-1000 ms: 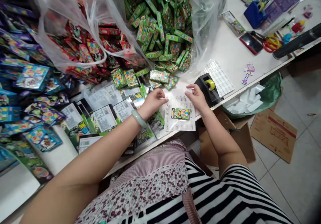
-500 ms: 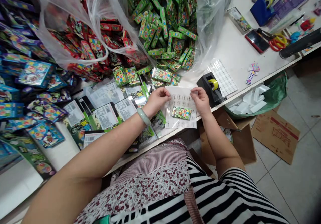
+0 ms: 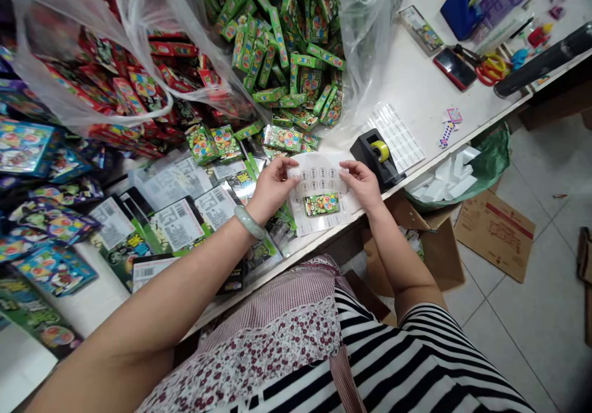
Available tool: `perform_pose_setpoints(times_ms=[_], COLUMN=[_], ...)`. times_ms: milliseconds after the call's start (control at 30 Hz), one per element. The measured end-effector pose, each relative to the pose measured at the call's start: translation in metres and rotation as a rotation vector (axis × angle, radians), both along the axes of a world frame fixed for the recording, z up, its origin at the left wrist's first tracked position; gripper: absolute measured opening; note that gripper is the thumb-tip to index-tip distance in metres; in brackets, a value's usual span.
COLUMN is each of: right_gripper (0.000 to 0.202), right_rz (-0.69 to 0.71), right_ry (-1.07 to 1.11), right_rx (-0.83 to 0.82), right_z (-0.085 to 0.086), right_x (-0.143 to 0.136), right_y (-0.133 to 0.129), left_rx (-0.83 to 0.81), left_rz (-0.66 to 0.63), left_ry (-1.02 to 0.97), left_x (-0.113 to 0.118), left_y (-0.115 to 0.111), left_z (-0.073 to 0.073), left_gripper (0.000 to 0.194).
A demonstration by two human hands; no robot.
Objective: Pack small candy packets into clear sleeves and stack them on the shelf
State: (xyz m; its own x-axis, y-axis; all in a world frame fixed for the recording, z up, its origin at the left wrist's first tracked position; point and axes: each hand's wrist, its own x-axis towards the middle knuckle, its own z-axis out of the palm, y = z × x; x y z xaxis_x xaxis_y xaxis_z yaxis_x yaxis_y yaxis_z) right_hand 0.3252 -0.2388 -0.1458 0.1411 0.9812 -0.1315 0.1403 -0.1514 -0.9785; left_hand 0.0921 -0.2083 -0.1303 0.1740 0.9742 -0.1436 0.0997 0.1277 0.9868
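Observation:
My left hand (image 3: 272,186), with a pale green bangle (image 3: 250,223) at its wrist, pinches the left upper edge of a clear plastic bag (image 3: 319,159). My right hand (image 3: 364,185) pinches the bag's right upper edge between thumb and fingers. A small green printed box (image 3: 321,204) lies flat at the bag, below the hands; whether inside or on top, I cannot tell. Rows of round printed stickers on a white sheet (image 3: 319,223) show around the box, at the table's front edge. Just right of my right hand stands a black tape dispenser (image 3: 365,140) with yellow tape.
Plastic bags of green boxes (image 3: 296,49) and red boxes (image 3: 139,86) fill the back. Printed packs (image 3: 178,223) lie left of my hands, blue boxes (image 3: 55,268) farther left. Rightward are another label sheet (image 3: 398,132), a phone (image 3: 455,68) and scissors (image 3: 493,68).
The whole view has shifted, so most things now sit farther left in the picture. My left hand's fingers have shifted slightly along the bag's edge; both hands keep their hold.

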Motion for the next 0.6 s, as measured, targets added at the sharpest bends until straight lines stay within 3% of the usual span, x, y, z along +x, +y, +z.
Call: perform_pose_setpoints(times_ms=[200, 433, 600], right_gripper=[0.048, 0.037, 0.031], right_rz=[-0.016, 0.057, 0.056], right_ry=[-0.018, -0.164, -0.162], right_rx=[-0.023, 0.014, -0.012], right_z=[0.0042, 0.0087, 0.0094], right_x=[0.0029, 0.0067, 0.0086], right_y=[-0.0017, -0.0010, 0.0004], left_rx=[-0.026, -0.006, -0.121], left_rz=[-0.004, 0.033, 0.050], left_ry=[-0.021, 0.276, 0.089], left_x=[-0.0002, -0.0031, -0.0019], left_y=[-0.0022, -0.0014, -0.0002], left_z=[0.0022, 0.0016, 0.0039], left_gripper=[0.041, 0.037, 0.042])
